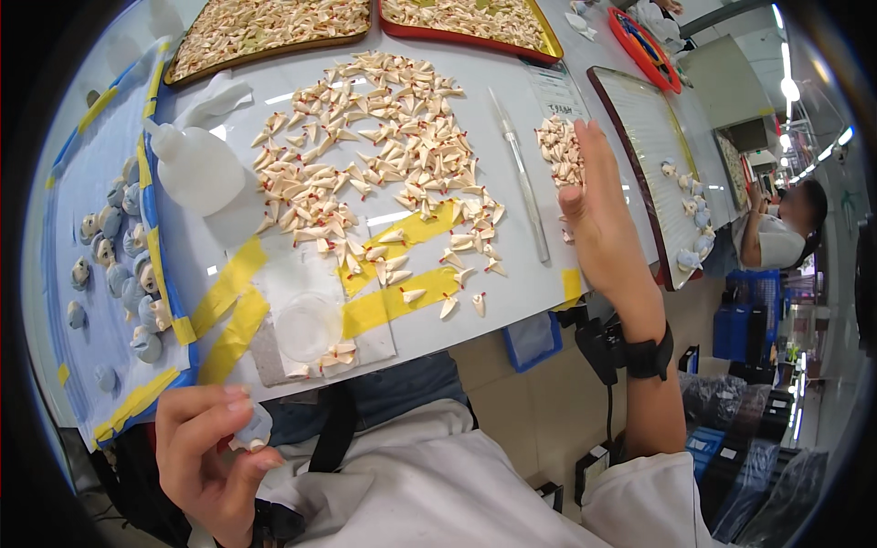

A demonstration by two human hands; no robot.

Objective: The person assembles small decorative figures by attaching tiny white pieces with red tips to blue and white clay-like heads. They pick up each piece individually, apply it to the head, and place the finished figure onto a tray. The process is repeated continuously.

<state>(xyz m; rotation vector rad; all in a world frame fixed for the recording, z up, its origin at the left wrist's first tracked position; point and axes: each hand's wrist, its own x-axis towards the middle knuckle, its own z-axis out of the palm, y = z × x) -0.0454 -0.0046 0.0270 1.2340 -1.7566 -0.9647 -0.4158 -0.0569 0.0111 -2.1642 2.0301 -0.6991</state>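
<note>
My left hand (206,457), low at the table's front edge, pinches a small light-blue and cream figurine piece (256,427) between thumb and fingers. To the right, my right hand (610,233) is held on edge with its fingers stretched out and holds nothing I can see. Against its thumb side lies a small heap of cream parts (558,151) with red marks. Many pointed cream pieces with red tips (365,164) are spread over the middle of the white table (498,288).
A slim silver craft knife (525,192) lies left of my right hand. A white squeeze bottle (196,169) and a blue-edged tray (105,379) of figurine heads stand left. Two piece-filled trays (274,41) are at the back. Right is a dark-rimmed tray (630,155); a person (776,224) sits beyond.
</note>
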